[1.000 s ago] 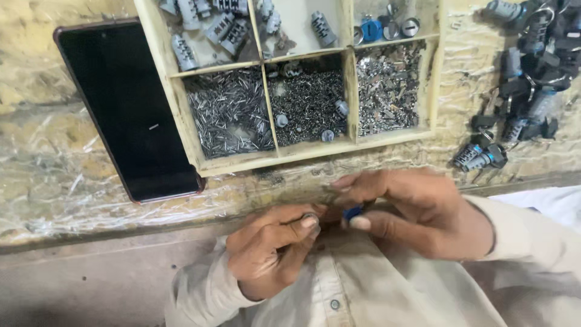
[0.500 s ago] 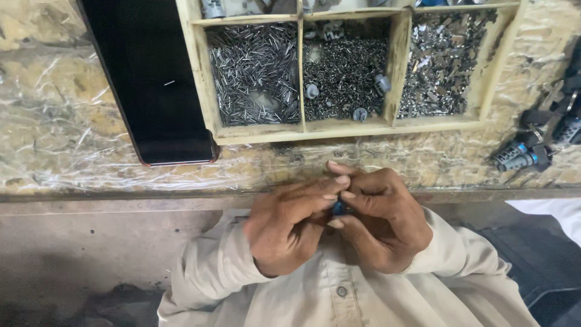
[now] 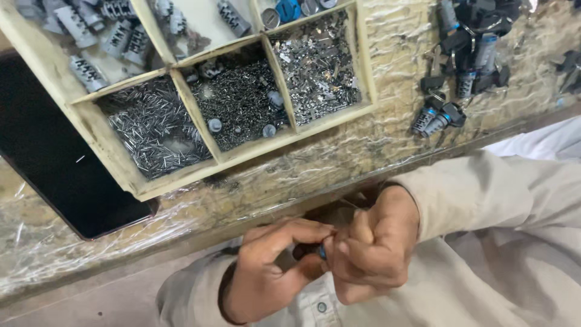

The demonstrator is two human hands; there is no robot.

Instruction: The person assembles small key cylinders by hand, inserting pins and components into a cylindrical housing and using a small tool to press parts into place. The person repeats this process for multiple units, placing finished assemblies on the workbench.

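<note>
Down by the lap, below the table edge, both hands meet over one small dark part with a blue rim (image 3: pixel 319 251). The left hand (image 3: pixel 272 269) pinches it between thumb and forefinger; the right hand (image 3: pixel 372 245) curls tight around its other end. Above them, the wooden tray (image 3: pixel 239 156) holds compartments of tiny metal pins, with lock cylinders (image 3: pixel 437 119) lying to its right.

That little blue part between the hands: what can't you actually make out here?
- Small blue part, head view: the fingers of the left hand and right hand cover most of it, so its shape stays unclear.
- Wooden tray: its upper compartments are cut off by the top edge.
- Black flat panel: cut off by the left edge.
- Dark lock parts: too small and cluttered to count.
</note>
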